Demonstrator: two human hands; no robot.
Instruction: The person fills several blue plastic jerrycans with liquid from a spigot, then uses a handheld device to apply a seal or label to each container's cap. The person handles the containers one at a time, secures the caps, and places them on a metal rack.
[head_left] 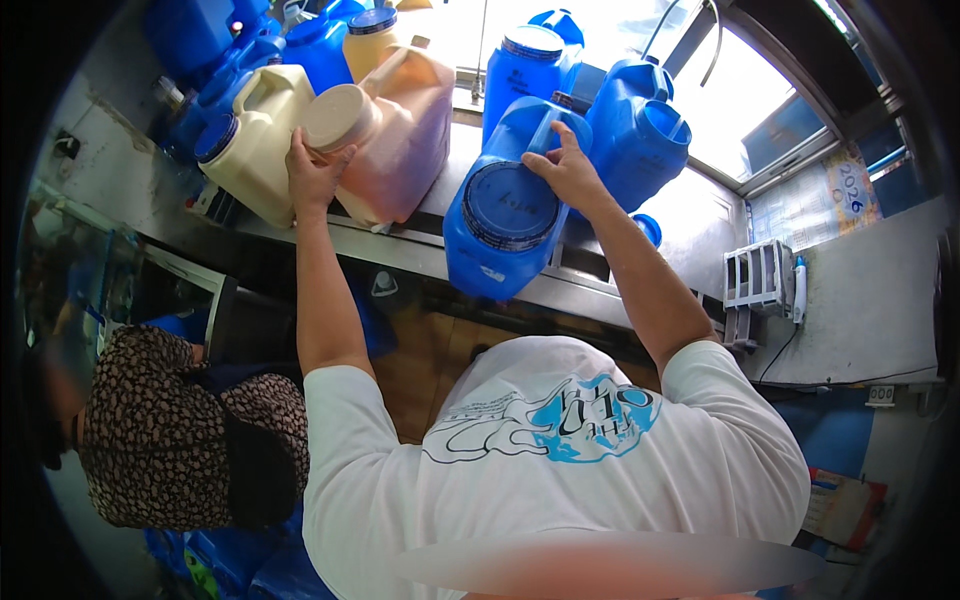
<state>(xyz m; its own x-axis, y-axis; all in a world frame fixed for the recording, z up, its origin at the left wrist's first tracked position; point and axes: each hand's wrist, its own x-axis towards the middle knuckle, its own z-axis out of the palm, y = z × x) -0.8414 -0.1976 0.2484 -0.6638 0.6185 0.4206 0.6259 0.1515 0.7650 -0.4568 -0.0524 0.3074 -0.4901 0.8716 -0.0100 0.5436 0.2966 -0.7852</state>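
My left hand (318,175) is at the pale screw lid (340,118) of a translucent jug (412,140), its thumb and fingers curled against the lid's near edge. Pinkish-brown contents show through that jug's walls. With my right hand (572,172) I grip the moulded handle (543,132) of a blue jug (487,262), which leans toward me over the counter's front edge. A round blue lid (511,203) covers its mouth. Close to my left hand stands a cream jug (262,150) with a dark blue lid.
More blue jugs (640,135) stand at the back right, and several blue containers (320,50) crowd the back left. A metal counter (420,238) runs beneath them. A white rack (757,278) hangs at the right. Another person (170,440) in a patterned top is close by on the left.
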